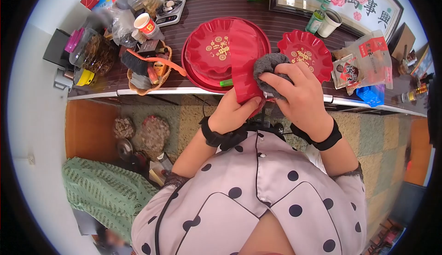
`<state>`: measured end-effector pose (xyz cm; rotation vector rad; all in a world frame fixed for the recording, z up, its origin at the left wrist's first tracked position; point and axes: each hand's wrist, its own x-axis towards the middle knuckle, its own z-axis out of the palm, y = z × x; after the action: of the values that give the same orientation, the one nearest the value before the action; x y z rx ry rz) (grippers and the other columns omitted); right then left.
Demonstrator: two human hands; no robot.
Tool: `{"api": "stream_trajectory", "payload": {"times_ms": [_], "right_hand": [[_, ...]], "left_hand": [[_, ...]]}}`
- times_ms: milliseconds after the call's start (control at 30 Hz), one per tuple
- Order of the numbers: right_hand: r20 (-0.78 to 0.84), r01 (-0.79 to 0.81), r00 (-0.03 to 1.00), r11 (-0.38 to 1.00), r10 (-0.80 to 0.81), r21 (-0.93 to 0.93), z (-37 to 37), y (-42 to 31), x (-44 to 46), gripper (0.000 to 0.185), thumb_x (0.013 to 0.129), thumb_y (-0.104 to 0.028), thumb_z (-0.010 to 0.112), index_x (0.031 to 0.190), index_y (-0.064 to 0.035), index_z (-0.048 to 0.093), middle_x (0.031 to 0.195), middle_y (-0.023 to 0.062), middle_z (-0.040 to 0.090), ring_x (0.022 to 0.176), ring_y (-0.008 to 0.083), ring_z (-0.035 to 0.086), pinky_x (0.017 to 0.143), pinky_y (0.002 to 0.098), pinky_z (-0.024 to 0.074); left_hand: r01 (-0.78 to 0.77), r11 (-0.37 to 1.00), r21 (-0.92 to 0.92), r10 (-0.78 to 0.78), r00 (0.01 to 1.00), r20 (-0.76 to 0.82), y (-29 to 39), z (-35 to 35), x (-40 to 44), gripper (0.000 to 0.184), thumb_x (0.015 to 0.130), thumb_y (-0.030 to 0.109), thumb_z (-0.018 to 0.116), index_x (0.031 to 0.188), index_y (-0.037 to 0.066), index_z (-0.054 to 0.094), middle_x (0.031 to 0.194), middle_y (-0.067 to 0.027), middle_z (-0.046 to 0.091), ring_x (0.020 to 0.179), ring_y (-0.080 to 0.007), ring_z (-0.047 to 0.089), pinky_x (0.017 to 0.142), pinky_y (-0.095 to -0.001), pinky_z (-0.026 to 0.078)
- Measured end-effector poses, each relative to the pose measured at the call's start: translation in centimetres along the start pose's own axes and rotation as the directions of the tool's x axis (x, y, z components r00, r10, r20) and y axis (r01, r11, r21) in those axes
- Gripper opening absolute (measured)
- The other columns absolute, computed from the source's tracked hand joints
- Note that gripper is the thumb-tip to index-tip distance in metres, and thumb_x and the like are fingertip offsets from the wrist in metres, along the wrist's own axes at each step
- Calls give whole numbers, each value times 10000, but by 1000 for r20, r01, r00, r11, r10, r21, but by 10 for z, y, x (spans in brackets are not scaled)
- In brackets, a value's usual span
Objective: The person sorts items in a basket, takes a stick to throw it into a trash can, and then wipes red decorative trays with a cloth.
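My left hand grips the lower edge of a red plastic plate, which is held up and tilted above the counter's front edge. With curled fingers, my right hand presses a dark grey cloth against that plate's right side. Behind it, a scalloped red plate with gold lettering lies in a larger round red tray. A second scalloped red plate sits to the right, partly hidden by my right hand. Low in the tray, a small green item peeks out.
A wicker basket holding a brush stands left, near jars, paper cups and a scale. To the right are a green bottle, a white cup, plastic food bags and a framed picture.
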<state>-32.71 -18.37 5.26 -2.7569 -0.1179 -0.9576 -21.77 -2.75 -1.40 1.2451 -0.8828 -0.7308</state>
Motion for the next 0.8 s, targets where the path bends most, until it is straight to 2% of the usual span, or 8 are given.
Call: {"api": "stream_trajectory", "payload": {"times_ms": [100, 167, 333, 400, 433, 533, 667, 800], "right_hand": [[-33, -2, 999, 998, 4, 56, 6, -10, 5, 407, 622, -46, 672, 1023, -119, 668, 956, 45, 577, 795, 246, 553, 695, 356, 491], [-90, 91, 993, 990, -82, 104, 12, -19, 10, 383, 655, -88, 647, 1035, -123, 666, 962, 42, 576, 794, 231, 551, 695, 343, 488], [-142, 213, 971, 968, -194, 133, 9, -11, 15, 376, 670, -106, 636, 1043, -138, 673, 967, 37, 581, 780, 218, 554, 683, 333, 480], [-154, 143, 981, 979, -121, 143, 4, 0, 11, 432, 654, -57, 651, 1073, -162, 670, 983, 41, 583, 809, 232, 564, 689, 342, 484], [-185, 51, 983, 983, -18, 178, 2, 5, 9, 524, 620, 0, 664, 1119, -162, 657, 985, 65, 593, 861, 270, 583, 730, 364, 495], [-164, -204, 960, 969, 226, 141, -4, 34, 6, 572, 593, 26, 671, 1146, -114, 641, 1011, 121, 611, 934, 315, 596, 794, 406, 502], [-170, -157, 966, 964, 195, 212, -18, 25, 6, 549, 593, 24, 675, 1124, -111, 649, 1013, 103, 617, 911, 297, 595, 769, 394, 504], [-118, -19, 993, 997, 28, 80, -22, 7, 13, 450, 593, 5, 695, 1027, -109, 666, 948, 51, 621, 804, 245, 571, 691, 348, 494]], "left_hand": [[43, 999, 13, -44, 997, 64, -1, 3, 4, 237, 896, -24, 527, 1128, 10, 559, 968, -37, 608, 866, -104, 567, 757, -272, 481], [-240, 900, 364, 223, 971, 90, -5, 10, 6, 265, 881, -36, 532, 1141, 5, 562, 1035, -58, 617, 975, -152, 587, 851, -303, 480], [-359, 916, 180, 367, 930, -13, -15, 10, 7, 305, 867, -49, 541, 1167, 1, 565, 1096, -74, 617, 1060, -178, 579, 925, -319, 456], [7, 994, 106, -19, 993, 113, -5, -3, 0, 328, 864, -54, 551, 1188, -1, 561, 1100, -74, 618, 1035, -159, 578, 911, -305, 455], [34, 995, 91, -47, 989, 144, -6, -9, -2, 334, 881, -40, 565, 1213, -3, 553, 1126, -75, 616, 1028, -145, 571, 910, -300, 450], [-108, 993, 53, 101, 986, 134, 8, -6, -9, 311, 901, -23, 572, 1211, -9, 553, 1139, -69, 613, 1021, -139, 565, 901, -295, 450], [-63, 997, -44, 68, 991, 115, 6, -4, -11, 276, 908, -26, 562, 1184, -7, 565, 1128, -64, 613, 1015, -148, 568, 892, -300, 453], [-67, 998, 18, 62, 977, 203, 3, -5, -5, 258, 911, -17, 553, 1169, -4, 554, 1094, -75, 617, 994, -155, 569, 884, -308, 453]]}}
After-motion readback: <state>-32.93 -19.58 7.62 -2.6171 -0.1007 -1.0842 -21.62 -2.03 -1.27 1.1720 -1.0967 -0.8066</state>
